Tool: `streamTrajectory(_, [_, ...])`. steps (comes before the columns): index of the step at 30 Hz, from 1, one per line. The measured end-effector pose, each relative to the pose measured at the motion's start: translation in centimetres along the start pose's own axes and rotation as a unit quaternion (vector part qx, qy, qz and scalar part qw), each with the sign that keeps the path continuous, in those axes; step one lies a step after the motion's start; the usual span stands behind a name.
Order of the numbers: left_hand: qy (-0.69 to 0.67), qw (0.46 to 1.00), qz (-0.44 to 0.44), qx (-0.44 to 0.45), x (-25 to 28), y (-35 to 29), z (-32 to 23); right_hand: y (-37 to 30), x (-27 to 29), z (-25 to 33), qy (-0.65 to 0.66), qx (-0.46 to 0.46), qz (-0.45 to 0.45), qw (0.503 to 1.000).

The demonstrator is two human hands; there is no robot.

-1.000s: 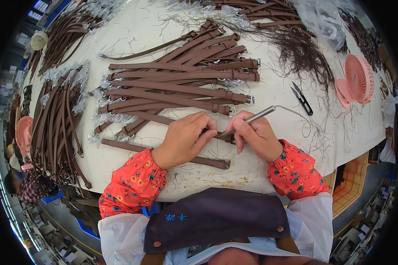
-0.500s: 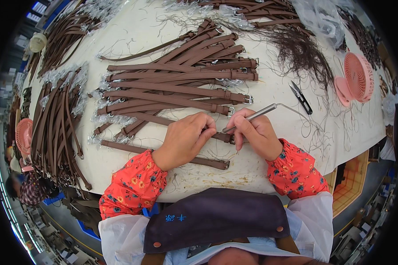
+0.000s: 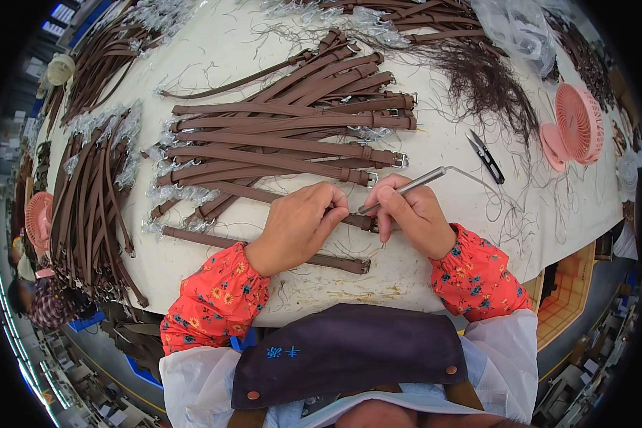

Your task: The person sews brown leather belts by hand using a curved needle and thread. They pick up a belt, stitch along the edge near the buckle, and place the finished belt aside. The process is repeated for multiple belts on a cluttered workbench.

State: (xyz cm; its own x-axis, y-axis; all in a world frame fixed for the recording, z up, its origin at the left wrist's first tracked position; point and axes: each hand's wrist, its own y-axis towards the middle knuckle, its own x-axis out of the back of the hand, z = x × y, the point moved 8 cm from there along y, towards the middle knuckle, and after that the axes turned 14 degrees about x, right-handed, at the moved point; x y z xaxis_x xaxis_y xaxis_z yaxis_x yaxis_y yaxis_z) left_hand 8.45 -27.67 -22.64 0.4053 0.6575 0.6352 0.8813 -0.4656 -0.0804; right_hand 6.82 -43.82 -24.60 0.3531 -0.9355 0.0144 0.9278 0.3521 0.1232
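Note:
My left hand [image 3: 299,225] is closed with thumb and index finger pinching a brown strap [image 3: 242,190], which runs under the hand to the right. Between the fingers of my right hand [image 3: 412,220] lies a silver pen-shaped tool [image 3: 422,180]. Its narrow end points left at the strap by my left fingertips, and a thin cord trails from its back end. Whether the tip touches the strap is too small to tell. Another brown strap [image 3: 339,263] passes beneath my left wrist, nearer to me. Beyond my hands lies a pile of buckled brown straps [image 3: 278,123].
Black thread snips [image 3: 486,158] lie right of my right hand, near loose threads. A pink fan [image 3: 576,125] stands at the right, and a heap of dark threads [image 3: 485,85] lies behind. More straps [image 3: 93,207] in clear wrap lie left. A yellow crate [image 3: 567,296] is below the table's right edge.
My hands, the strap and the tool show no visible movement. At the far left, a person in a checked top has shifted slightly.

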Motion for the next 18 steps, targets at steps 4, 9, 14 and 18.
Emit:
streamTrajectory(4, [-0.060, 0.997, -0.031, 0.048, 0.6, 0.0, 1.0, -0.1, 0.3, 0.2, 0.025, -0.004, -0.021, 0.999])
streamTrajectory(9, [0.096, 0.991, -0.031, -0.092, 1.1, -0.4, -1.5, -0.2, 1.3, 1.2, 0.066, 0.080, -0.071, 0.992])
streamTrajectory(14, [0.079, 0.989, 0.076, -0.095, 0.1, -0.6, -1.2, -0.2, 1.7, 2.0, 0.060, 0.143, -0.099, 0.983])
streamTrajectory(18, [0.155, 0.969, -0.051, -0.183, 0.4, -1.4, -2.2, 0.0, 1.1, 1.6, 0.062, 0.129, -0.084, 0.986])
